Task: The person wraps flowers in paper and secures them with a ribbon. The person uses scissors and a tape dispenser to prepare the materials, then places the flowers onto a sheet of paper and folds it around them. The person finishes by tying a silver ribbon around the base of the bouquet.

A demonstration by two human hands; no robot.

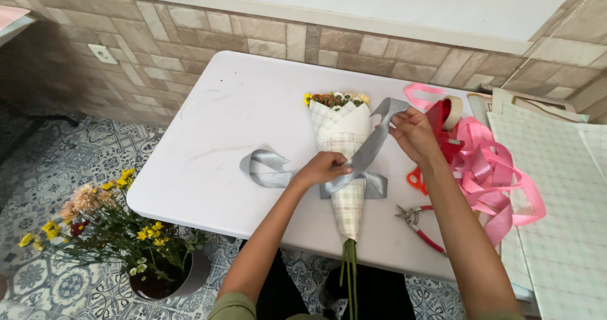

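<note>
So your left hand (324, 167) is pinched down on the grey ribbon (368, 149) right where it crosses the waist of the bouquet (343, 144), fingers closed on the knot spot. Your right hand (412, 132) is up and to the right, fingers closed around the ribbon's free end, which runs taut on a diagonal from the wrap up to that hand. The bouquet lies flat near the middle of the white table (221, 124), wrapped in pale checked paper, blooms pointing at the wall and green stems (348, 269) hanging off the near edge. Another ribbon tail loops off to the left on the tabletop. Just right of your forearm you've got red-handled pliers (418, 226), a heap of pink ribbon (490, 168) and orange-handled scissors (415, 179). A pot of yellow flowers (120, 231) sits on the tiled floor, lower left.
</note>
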